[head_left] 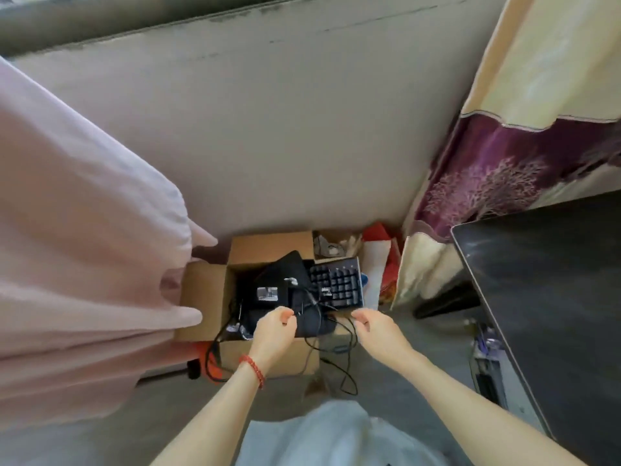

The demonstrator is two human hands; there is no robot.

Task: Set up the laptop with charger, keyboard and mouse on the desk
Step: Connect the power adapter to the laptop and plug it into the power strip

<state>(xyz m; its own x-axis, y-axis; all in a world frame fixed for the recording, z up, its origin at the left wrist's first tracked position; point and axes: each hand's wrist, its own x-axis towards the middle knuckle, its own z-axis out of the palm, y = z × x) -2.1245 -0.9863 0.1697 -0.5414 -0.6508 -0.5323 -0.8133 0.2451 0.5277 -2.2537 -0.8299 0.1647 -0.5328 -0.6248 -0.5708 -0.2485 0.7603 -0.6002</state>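
Note:
An open cardboard box (208, 297) sits on the floor by the wall. Inside lie a black charger brick with a white label (265, 292), a black pad or sleeve (285, 264) and a black keyboard (337, 282) leaning at the box's right side. Thin black cables (317, 309) trail from the box over its front edge to the floor. My left hand (274, 329) hovers over the box front and pinches a black cable. My right hand (376, 326) is beside it, fingers curled at another stretch of cable. No laptop or mouse is visible.
The dark desk top (551, 297) stands at the right, with a patterned curtain (487, 183) behind it. Pink fabric (84, 247) hangs at the left. Red and white bags (379, 260) sit behind the box. A small device lies on the floor (487, 358) under the desk.

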